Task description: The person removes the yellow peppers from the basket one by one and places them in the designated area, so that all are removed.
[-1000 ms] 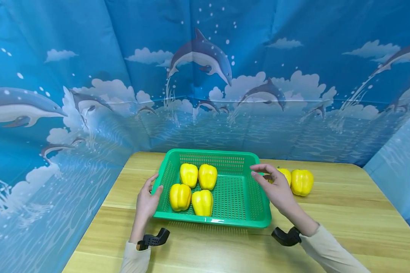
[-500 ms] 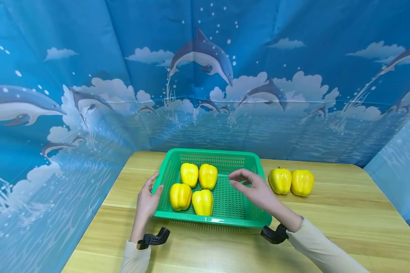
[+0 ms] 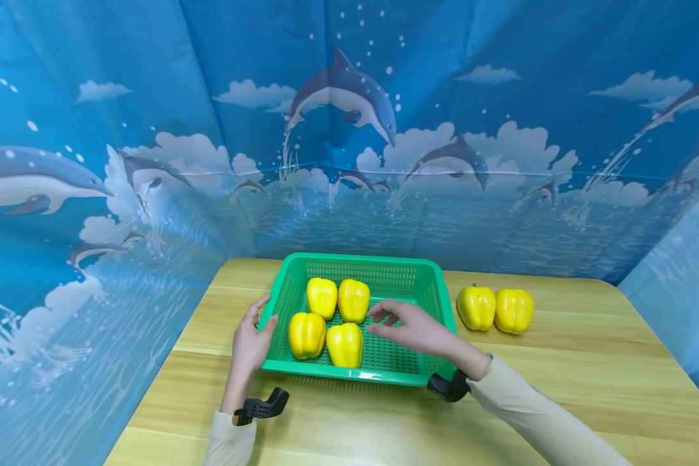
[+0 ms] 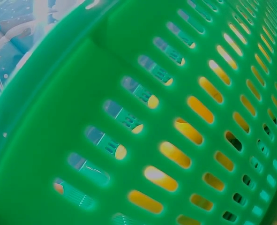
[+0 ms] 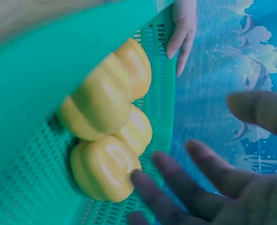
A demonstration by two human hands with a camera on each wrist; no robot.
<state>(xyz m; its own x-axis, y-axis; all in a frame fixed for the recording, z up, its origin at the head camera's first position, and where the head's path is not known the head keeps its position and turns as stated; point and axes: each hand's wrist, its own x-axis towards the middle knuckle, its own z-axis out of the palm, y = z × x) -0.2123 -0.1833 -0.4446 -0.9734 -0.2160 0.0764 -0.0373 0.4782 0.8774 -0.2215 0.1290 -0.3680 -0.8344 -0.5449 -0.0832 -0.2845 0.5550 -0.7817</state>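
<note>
Several yellow bell peppers (image 3: pixel 345 345) sit together in the left part of a green plastic basket (image 3: pixel 361 373). My left hand (image 3: pixel 252 343) holds the basket's left rim, its thumb over the edge; the right wrist view also shows this hand (image 5: pixel 185 23). Above the basket floor, my right hand (image 3: pixel 410 329) hovers just right of the peppers with fingers spread and nothing in them. In the right wrist view its fingers reach toward the nearest pepper (image 5: pixel 109 166). The left wrist view is filled by the basket's slotted side wall (image 4: pixel 49 108), with yellow showing through the slots.
Two more yellow bell peppers, one with a stem (image 3: pixel 476 308) and one beside it (image 3: pixel 514 311), stand on the wooden table (image 3: pixel 594 362) right of the basket. A blue dolphin-print curtain (image 3: pixel 349 213) hangs behind the table.
My right hand has moved left, from the basket's right rim to a spot over the basket beside the peppers. The left hand, basket and peppers have stayed in place.
</note>
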